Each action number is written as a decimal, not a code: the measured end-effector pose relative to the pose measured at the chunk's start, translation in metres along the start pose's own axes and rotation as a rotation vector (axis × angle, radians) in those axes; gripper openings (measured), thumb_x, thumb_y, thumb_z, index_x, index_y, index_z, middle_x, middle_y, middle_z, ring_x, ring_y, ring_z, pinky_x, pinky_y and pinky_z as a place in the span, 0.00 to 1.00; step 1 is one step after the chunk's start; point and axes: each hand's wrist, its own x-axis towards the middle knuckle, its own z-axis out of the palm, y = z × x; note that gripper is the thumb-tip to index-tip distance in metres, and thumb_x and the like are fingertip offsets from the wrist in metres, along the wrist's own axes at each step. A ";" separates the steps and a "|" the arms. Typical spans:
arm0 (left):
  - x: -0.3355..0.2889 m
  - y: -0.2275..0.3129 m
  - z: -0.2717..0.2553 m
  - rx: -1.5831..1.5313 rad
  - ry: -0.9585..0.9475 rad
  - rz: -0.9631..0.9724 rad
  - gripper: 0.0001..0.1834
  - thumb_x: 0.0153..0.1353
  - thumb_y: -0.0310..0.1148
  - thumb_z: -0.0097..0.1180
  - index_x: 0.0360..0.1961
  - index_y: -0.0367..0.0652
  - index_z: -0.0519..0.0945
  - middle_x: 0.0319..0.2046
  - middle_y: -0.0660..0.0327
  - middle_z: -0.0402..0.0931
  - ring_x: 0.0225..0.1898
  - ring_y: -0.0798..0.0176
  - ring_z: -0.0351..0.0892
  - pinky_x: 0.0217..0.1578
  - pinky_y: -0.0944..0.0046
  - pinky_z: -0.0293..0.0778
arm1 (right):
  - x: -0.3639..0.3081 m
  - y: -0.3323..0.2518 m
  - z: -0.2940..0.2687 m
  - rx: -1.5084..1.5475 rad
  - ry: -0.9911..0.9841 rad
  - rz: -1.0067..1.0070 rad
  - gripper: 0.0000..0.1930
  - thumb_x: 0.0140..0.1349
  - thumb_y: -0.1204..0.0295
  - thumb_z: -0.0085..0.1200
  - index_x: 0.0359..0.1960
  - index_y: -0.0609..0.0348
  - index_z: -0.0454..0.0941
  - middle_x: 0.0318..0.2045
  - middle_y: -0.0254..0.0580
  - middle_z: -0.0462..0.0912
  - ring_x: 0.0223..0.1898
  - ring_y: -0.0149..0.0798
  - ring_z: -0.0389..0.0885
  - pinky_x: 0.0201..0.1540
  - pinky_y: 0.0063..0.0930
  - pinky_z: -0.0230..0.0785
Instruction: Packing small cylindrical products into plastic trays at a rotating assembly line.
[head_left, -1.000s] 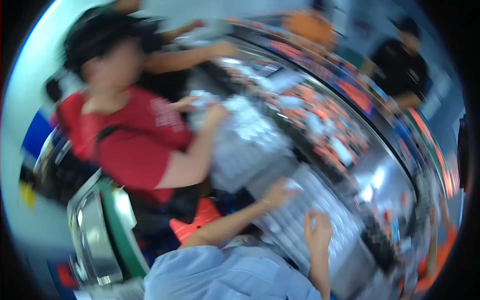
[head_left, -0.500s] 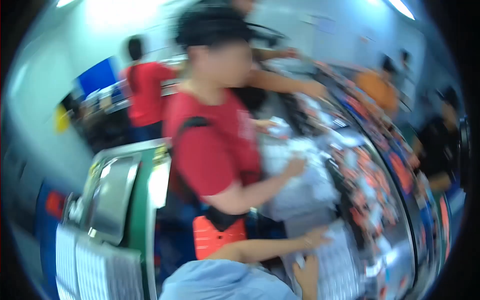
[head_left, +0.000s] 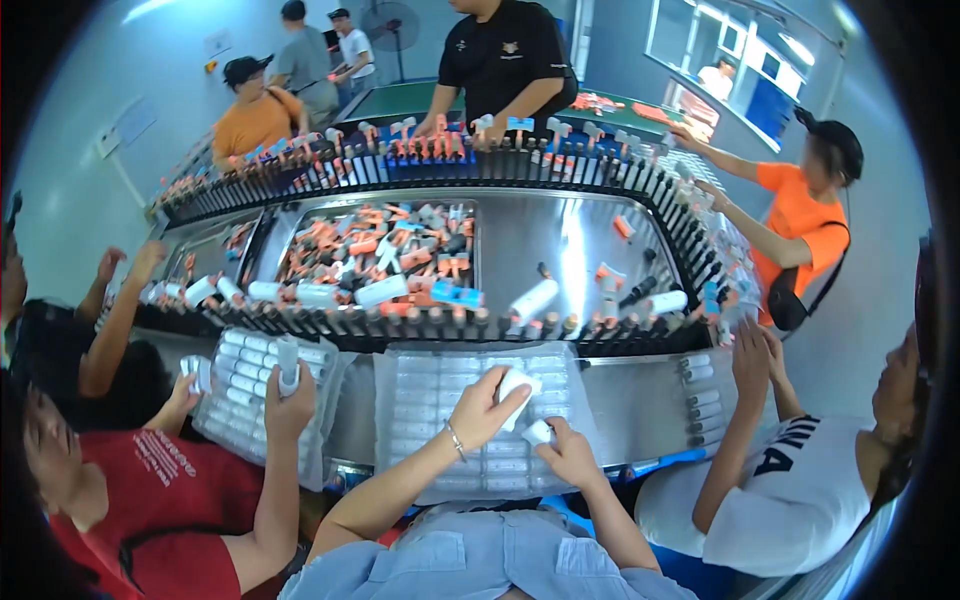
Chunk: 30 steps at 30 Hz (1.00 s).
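Observation:
Just above a clear plastic compartment tray point(head_left: 410, 365), my left hand point(head_left: 478, 410) has its fingers closed round a white, rounded item point(head_left: 517, 388), which could be a cloth or a plastic part. Slightly lower and to the right, my right hand point(head_left: 572, 458) pinches a small white piece point(head_left: 538, 432); its exact kind is too small to tell. Both hands are close together but apart. The tray lies flat on the metal bench in front of me, its rows partly hidden by my hands and forearms.
Beyond the tray, a ring of black upright holders point(head_left: 430, 325) borders a steel surface. A tray of orange and grey parts point(head_left: 375, 240) and loose white cylinders point(head_left: 380, 290) lie there. Co-workers in red point(head_left: 180, 500) and white point(head_left: 770, 490) flank me closely; others stand opposite.
My view has swung from the left round to the bench ahead. Both hands have come into the middle above the tray; blur earlier hides what they held then.

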 end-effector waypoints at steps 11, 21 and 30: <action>0.113 0.066 0.025 0.627 0.273 0.125 0.24 0.58 0.46 0.49 0.39 0.32 0.65 0.29 0.38 0.75 0.33 0.37 0.76 0.34 0.47 0.71 | 0.003 0.008 0.008 -0.165 0.071 -0.092 0.24 0.51 0.61 0.50 0.49 0.61 0.66 0.29 0.57 0.79 0.32 0.57 0.78 0.37 0.45 0.69; 0.145 0.033 0.003 1.045 0.164 -0.296 0.20 0.58 0.41 0.49 0.44 0.35 0.65 0.35 0.45 0.77 0.39 0.44 0.78 0.40 0.51 0.74 | 0.011 0.003 -0.052 0.098 0.403 -0.034 0.19 0.56 0.65 0.53 0.45 0.64 0.67 0.26 0.54 0.79 0.31 0.49 0.80 0.35 0.37 0.70; 0.006 -0.017 -0.076 0.652 0.556 0.299 0.23 0.54 0.31 0.55 0.50 0.35 0.67 0.46 0.45 0.66 0.48 0.43 0.66 0.51 0.53 0.64 | 0.103 -0.046 -0.159 -0.511 0.400 -0.586 0.21 0.46 0.80 0.54 0.46 0.59 0.71 0.47 0.48 0.73 0.51 0.50 0.69 0.55 0.38 0.60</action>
